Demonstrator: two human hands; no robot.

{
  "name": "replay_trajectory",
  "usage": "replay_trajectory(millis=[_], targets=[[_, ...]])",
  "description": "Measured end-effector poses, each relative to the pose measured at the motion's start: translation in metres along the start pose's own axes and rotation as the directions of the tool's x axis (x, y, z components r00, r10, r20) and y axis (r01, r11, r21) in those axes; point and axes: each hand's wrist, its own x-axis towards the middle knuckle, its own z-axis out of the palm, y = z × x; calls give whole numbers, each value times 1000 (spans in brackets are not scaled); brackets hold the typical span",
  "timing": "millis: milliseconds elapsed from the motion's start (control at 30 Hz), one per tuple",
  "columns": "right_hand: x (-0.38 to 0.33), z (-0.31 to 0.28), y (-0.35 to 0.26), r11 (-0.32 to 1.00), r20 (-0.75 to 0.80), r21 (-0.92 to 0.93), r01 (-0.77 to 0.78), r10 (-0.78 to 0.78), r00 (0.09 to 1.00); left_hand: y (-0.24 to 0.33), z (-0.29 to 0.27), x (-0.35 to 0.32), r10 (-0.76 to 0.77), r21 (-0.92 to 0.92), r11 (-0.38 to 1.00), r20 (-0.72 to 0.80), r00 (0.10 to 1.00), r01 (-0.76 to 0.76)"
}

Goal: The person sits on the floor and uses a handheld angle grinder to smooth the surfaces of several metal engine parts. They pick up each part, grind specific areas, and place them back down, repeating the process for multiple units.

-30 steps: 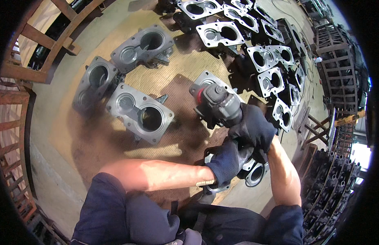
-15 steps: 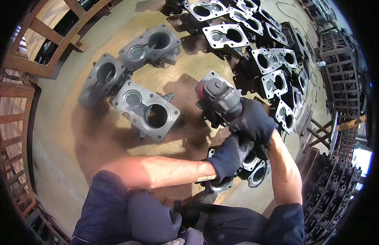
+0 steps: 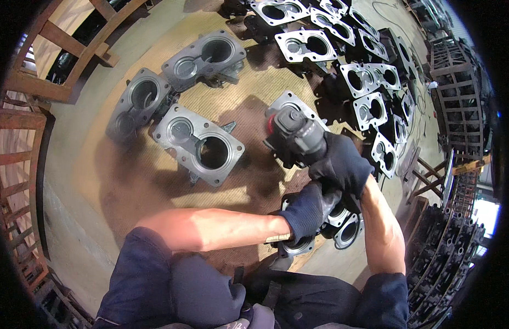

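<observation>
My right hand (image 3: 345, 164), in a dark glove, is wrapped around the body of a black power tool (image 3: 298, 131) with a red ring. The tool's head is over a grey metal casting (image 3: 287, 101), covering much of its flat face; the contact point is hidden. Just below, my gloved left hand (image 3: 306, 211) is closed at the rear of the tool, its fingertips partly hidden. Under my left wrist and hand lie more castings (image 3: 295, 249), seen only in part. To the left, another casting (image 3: 180, 130) with two round bores lies face up.
Two castings (image 3: 216, 49) (image 3: 142, 93) rest at the far left on a tan ribbed sheet (image 3: 249, 82). Several castings (image 3: 369, 109) crowd the right and far right. Brown slatted frames (image 3: 16, 123) line the left. Stacked dark parts (image 3: 446, 263) stand at the right.
The view has shifted slightly, so the castings appear a little further right. Both hands keep their hold, and the tool stays over the same casting.
</observation>
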Motion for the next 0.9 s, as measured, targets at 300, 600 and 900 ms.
replay_trajectory(millis=[300,600,900], targets=[[-35,10,45,991,-79,110,-73,82,993,-2,21,-11,-74,12,997,186,980,73],[13,-21,21,997,-32,65,-51,54,998,4,2,40,60,-149,988,91,994,-46],[20,-36,5,994,44,-41,-101,102,994,12,0,45,50,-144,989,90,995,-36]])
